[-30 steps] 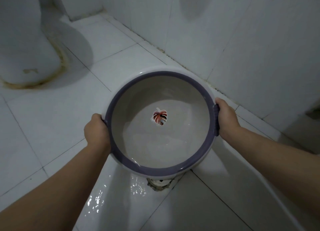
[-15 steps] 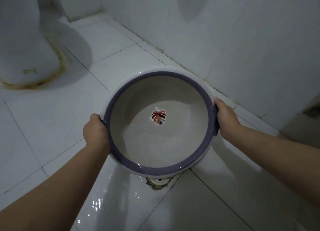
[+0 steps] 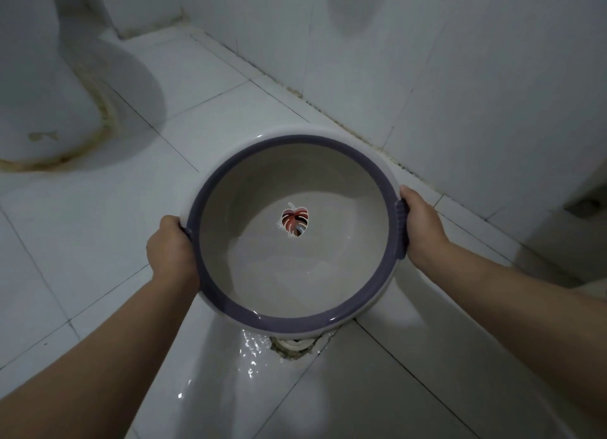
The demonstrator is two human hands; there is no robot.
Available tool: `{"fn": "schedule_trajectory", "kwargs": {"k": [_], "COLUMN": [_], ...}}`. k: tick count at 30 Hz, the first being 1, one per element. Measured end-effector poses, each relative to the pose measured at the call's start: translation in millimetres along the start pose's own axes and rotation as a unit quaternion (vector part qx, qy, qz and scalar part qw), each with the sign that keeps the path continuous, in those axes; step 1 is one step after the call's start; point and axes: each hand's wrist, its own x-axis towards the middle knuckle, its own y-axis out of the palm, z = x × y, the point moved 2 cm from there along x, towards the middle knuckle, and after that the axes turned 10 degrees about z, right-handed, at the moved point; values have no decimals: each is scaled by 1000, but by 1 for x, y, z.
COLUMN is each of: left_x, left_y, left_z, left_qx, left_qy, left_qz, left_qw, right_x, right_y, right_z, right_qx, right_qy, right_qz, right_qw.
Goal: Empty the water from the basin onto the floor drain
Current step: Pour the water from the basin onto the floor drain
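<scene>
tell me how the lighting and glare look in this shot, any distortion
Head view: dim, cool light; bright glints on the wet floor beside the drain; soft shadows on the wall; wide-angle lens bends tile lines; basin and both hands reasonably sharp.
</scene>
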Motion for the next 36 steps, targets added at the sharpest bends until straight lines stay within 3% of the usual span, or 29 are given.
{"fn": "schedule_trajectory", "kwargs": {"k": [36], "left_x": [-5], "left_y": [-3], "left_z": [5], "left_qx": [-34], "left_qy": [-14], "left_qz": [-22], "left_qw": [999], "right_x": [-9], "right_y": [0], "right_z": [2], "right_qx": [-8], "right_qy": [-27], "right_qz": [-25], "right_qw": [999]}}
